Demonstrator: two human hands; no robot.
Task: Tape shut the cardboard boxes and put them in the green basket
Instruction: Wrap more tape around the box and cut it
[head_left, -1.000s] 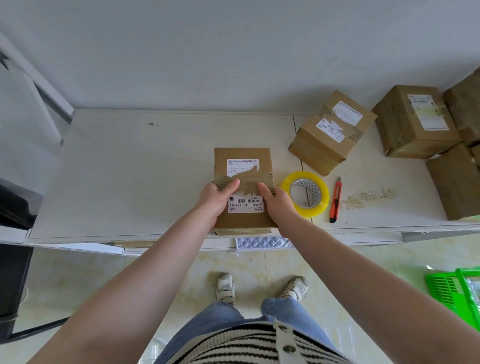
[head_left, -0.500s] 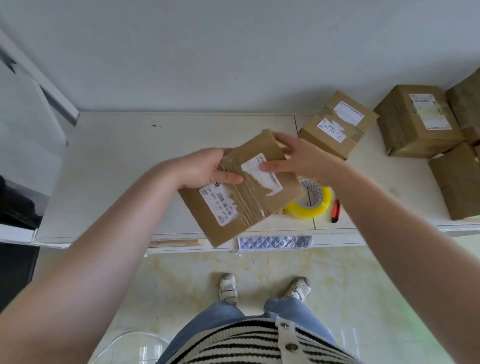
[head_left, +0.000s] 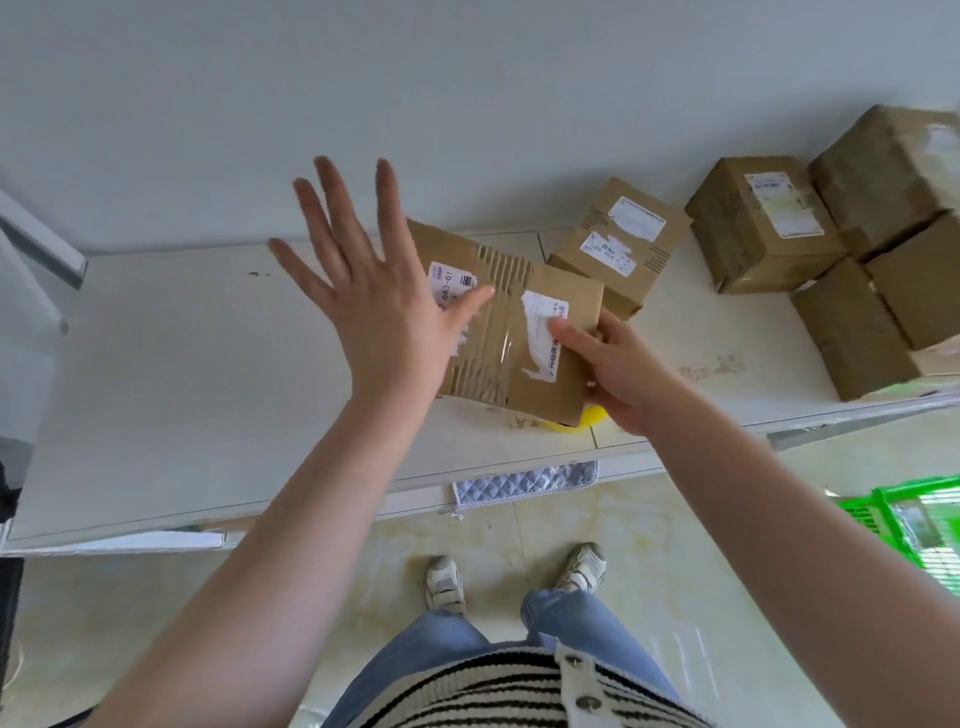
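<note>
A flat cardboard box (head_left: 511, 332) with white labels and a strip of clear tape across its middle is held in the air above the white table (head_left: 171, 364). My right hand (head_left: 618, 374) grips its right end, thumb on top. My left hand (head_left: 363, 291) is spread wide, fingers straight, in front of the box's left end and holding nothing. The yellow tape roll (head_left: 576, 418) is mostly hidden under the box. The green basket (head_left: 914, 519) stands on the floor at the right edge.
Another labelled cardboard box (head_left: 618, 244) lies on the table behind the held one. Several more boxes (head_left: 763, 223) are stacked at the back right. A quilted cloth (head_left: 524, 480) hangs off the table's front edge. My feet stand on the tiled floor below.
The box was lifted off the table and turned sideways. My left hand has let go of it and spread open, while my right hand now holds it alone, further right.
</note>
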